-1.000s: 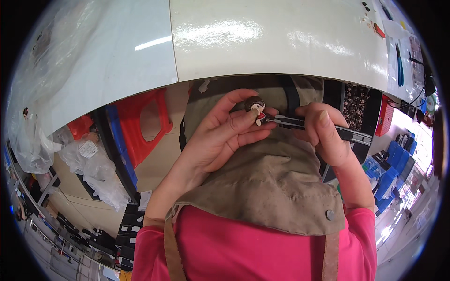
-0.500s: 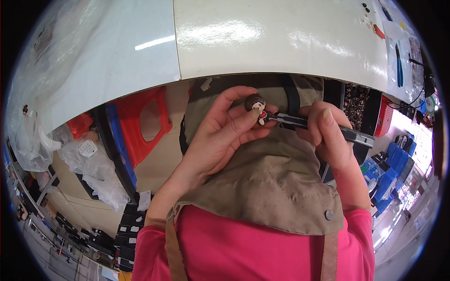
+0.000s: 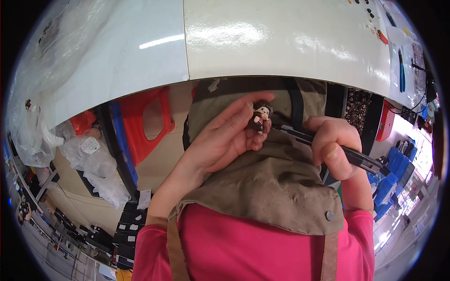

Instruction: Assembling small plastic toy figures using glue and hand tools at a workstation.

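Over my lap, my left hand (image 3: 230,129) is closed on a small figurine (image 3: 260,115) with brown hair, a pale face and a brown and red body. Its face is turned up and toward the right. My right hand (image 3: 338,144) grips a black and grey utility knife (image 3: 302,136). The knife's dark tip lies close beside the figurine's lower body; whether the two touch I cannot tell. Fingers cover part of the figurine's back and the middle of the knife's handle.
A glossy white table (image 3: 281,51) curves across the top. At its right end lie a red piece (image 3: 382,37) and blue-handled tweezers (image 3: 401,72). Below the table on the left are a red plastic stool (image 3: 145,122) and clear plastic bags (image 3: 96,157). A brown apron (image 3: 262,187) covers my lap.
My left fingers have turned the figurine, and its face shows more now. My right hand has moved down and slightly right, tilting the knife more steeply and drawing its tip slightly away.
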The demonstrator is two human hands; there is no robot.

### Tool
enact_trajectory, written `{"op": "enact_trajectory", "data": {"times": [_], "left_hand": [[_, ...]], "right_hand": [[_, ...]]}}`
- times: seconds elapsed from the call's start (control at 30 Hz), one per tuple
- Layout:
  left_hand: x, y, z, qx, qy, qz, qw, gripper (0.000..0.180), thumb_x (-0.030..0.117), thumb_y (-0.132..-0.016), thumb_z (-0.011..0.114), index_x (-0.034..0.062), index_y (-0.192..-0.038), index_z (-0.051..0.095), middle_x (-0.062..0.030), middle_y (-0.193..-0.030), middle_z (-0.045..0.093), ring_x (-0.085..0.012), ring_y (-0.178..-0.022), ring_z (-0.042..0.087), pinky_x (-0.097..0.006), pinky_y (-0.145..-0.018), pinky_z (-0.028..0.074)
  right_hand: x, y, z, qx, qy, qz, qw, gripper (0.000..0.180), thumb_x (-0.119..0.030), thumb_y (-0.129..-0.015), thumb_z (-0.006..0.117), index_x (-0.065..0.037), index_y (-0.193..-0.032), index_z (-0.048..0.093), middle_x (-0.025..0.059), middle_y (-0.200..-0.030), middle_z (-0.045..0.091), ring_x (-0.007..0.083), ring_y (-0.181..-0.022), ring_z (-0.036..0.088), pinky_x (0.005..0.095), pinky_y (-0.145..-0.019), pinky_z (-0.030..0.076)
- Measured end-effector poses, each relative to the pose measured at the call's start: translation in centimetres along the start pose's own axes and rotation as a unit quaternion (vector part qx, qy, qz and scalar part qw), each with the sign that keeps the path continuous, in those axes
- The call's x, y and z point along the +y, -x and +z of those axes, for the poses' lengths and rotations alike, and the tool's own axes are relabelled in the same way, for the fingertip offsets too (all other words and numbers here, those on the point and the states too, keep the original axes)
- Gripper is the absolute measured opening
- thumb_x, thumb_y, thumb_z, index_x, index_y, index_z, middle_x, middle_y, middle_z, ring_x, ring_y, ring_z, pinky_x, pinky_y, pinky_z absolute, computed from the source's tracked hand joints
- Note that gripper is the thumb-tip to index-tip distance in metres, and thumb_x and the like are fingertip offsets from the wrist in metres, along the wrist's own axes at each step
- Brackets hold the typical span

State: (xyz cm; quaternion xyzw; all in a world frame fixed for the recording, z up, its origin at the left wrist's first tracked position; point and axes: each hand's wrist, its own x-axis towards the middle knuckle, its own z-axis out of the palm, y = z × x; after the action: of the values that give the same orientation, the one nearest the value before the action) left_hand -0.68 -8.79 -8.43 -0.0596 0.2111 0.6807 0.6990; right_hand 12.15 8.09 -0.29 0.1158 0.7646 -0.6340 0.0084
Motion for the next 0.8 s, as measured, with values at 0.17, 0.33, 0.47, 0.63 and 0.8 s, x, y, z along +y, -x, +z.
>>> {"op": "enact_trajectory", "data": {"times": [0.17, 0.33, 0.47, 0.63, 0.8], "left_hand": [[0.4, 0.0, 0.4, -0.025, 0.032, -0.037, 0.998, 0.048, 0.038, -0.096, 0.036, 0.0033, -0.129, 0.037, -0.0035, -0.088, 0.050, -0.0089, -0.074, 0.047, -0.022, -0.063, 0.040], [0.4, -0.1, 0.3, -0.038, 0.028, -0.047, 0.998, 0.050, 0.042, -0.096, 0.034, 0.0027, -0.126, 0.039, -0.0026, -0.082, 0.047, -0.0092, -0.069, 0.044, -0.022, -0.060, 0.037], [0.4, -0.2, 0.4, -0.039, 0.020, -0.056, 0.997, 0.052, 0.045, -0.095, 0.031, 0.0024, -0.124, 0.041, -0.0020, -0.076, 0.046, -0.0096, -0.065, 0.041, -0.022, -0.058, 0.035], [0.5, -0.3, 0.5, -0.046, 0.001, -0.059, 0.997, 0.054, 0.047, -0.095, 0.030, 0.0016, -0.122, 0.043, -0.0014, -0.074, 0.046, -0.0090, -0.064, 0.041, -0.022, -0.057, 0.036], [0.5, -0.3, 0.7, -0.027, -0.006, -0.063, 0.998, 0.056, 0.048, -0.095, 0.029, 0.0010, -0.121, 0.044, -0.0008, -0.073, 0.046, -0.0082, -0.063, 0.041, -0.021, -0.056, 0.036]], "right_hand": [[0.7, -0.5, 0.5, -0.012, 0.009, -0.069, 0.997, 0.037, -0.037, -0.089, 0.047, -0.009, -0.065, 0.052, 0.0059, -0.057, 0.049, 0.0205, -0.047, 0.045, 0.0298, -0.044, 0.034], [0.4, -1.0, 0.6, -0.022, 0.015, -0.091, 0.996, 0.036, -0.036, -0.089, 0.048, -0.009, -0.066, 0.052, 0.0058, -0.056, 0.047, 0.0203, -0.045, 0.043, 0.0308, -0.042, 0.032], [0.2, -1.3, 0.6, -0.038, 0.008, -0.095, 0.995, 0.035, -0.036, -0.089, 0.048, -0.009, -0.066, 0.052, 0.0062, -0.057, 0.046, 0.0203, -0.045, 0.043, 0.0309, -0.042, 0.031], [0.4, -1.5, 0.7, -0.042, 0.032, -0.115, 0.992, 0.035, -0.036, -0.089, 0.050, -0.008, -0.068, 0.052, 0.0076, -0.060, 0.043, 0.0209, -0.046, 0.042, 0.0310, -0.041, 0.029], [0.1, -1.7, 0.7, -0.051, 0.036, -0.104, 0.993, 0.035, -0.036, -0.088, 0.051, -0.008, -0.068, 0.051, 0.0069, -0.059, 0.041, 0.0213, -0.046, 0.040, 0.0320, -0.041, 0.028]]}}
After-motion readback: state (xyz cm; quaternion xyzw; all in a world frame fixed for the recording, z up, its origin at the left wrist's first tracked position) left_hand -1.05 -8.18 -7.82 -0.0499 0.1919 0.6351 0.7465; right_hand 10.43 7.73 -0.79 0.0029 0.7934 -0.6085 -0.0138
